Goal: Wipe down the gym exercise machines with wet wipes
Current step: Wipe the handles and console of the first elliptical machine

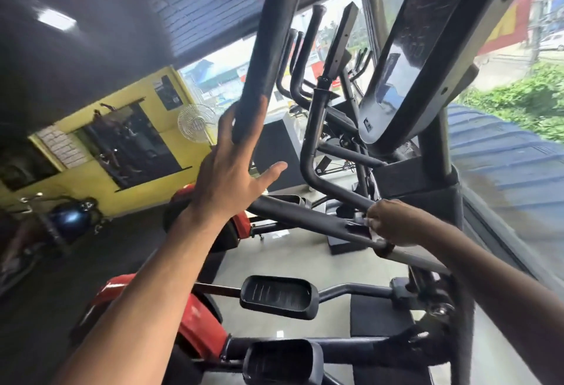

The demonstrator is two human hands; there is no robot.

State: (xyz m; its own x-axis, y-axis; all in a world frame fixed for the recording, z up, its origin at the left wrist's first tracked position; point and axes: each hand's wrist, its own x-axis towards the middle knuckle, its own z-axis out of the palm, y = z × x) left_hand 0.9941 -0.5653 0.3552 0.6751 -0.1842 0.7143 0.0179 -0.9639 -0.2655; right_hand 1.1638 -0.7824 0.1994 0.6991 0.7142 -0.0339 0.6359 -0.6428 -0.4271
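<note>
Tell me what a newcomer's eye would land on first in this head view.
The open left hand at centre, fingers straight against the tall black padded handlebar of the elliptical machine. Lower right, the right hand presses a white wet wipe onto the machine's black metal crossbar. Below them sits the black ribbed foot pedal, with the red flywheel cover at lower left.

white wet wipe (pixel 370 226) bunched against the black elliptical machine's (pixel 305 216) slanting bar.
</note>
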